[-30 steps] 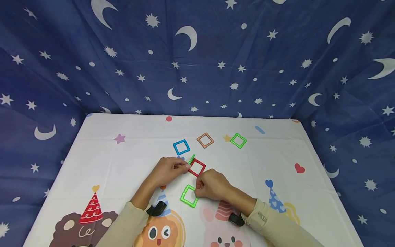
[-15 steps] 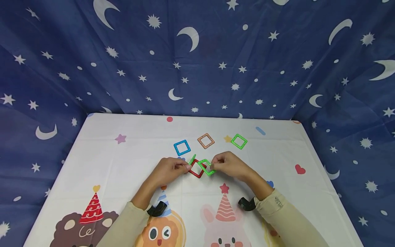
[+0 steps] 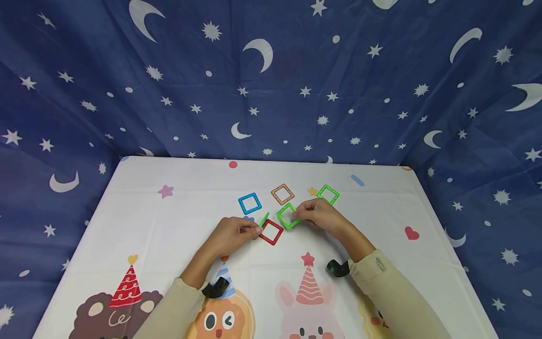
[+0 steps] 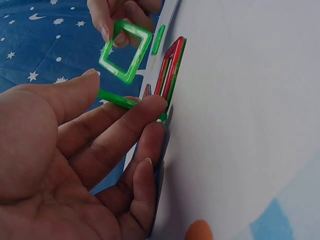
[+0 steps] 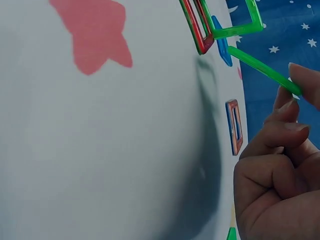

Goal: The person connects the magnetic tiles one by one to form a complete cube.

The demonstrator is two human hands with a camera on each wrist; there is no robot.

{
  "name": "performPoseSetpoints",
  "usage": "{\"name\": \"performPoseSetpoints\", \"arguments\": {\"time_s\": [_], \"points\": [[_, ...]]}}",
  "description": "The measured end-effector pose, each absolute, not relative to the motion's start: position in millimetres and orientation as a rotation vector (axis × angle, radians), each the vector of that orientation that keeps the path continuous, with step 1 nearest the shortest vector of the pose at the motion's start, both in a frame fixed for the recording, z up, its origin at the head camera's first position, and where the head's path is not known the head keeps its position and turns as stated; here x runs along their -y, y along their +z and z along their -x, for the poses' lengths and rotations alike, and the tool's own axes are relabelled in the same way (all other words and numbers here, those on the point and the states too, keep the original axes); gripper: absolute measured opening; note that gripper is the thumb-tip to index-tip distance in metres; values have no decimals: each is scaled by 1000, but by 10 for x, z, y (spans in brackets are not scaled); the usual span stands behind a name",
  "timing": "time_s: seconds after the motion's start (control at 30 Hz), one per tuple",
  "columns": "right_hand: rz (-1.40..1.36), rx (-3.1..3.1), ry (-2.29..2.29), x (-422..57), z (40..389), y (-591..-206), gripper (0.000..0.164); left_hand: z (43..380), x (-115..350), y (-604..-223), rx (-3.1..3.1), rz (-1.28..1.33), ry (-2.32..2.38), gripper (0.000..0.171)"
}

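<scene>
Left grip (image 3: 235, 235): seemingly pinches upright green square (image 3: 264, 219) | Right grip (image 3: 319, 214): pinches raised green square (image 3: 283, 221)

I watch the left hand (image 4: 75, 165) pinch a green piece (image 4: 118, 99), seen edge-on, close to a red square (image 4: 173, 65) lying on the white desk (image 4: 240, 100); beyond, the right hand (image 4: 120, 10) grips a green square frame (image 4: 139, 57) before starry blue cloth (image 4: 30, 55).

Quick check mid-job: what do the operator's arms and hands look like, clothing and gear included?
The left hand and right hand are ungloved. The left sleeve and right sleeve are plain beige; dark lettering, unreadable, marks the right cuff. Each wrist has a small black device.
</scene>
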State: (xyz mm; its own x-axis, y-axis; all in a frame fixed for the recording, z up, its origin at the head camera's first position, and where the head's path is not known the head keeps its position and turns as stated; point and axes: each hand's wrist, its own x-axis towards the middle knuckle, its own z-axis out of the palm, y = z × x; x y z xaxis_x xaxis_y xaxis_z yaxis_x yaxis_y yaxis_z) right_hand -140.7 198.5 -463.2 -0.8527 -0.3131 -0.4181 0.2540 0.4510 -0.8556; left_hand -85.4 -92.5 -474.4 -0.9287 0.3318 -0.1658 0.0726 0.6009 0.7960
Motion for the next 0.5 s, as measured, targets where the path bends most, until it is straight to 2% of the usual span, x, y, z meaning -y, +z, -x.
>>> {"name": "performPoseSetpoints", "arguments": {"time_s": [0.17,0.5], "points": [[65,-2167,-1403,-1929,1457,-4658,30,859,929,-4757,-2532,-335,1238,18],[74,-2095,-1397,-1760,1502,-4750,30,866,944,-4761,-2529,-362,1238,19]]}}
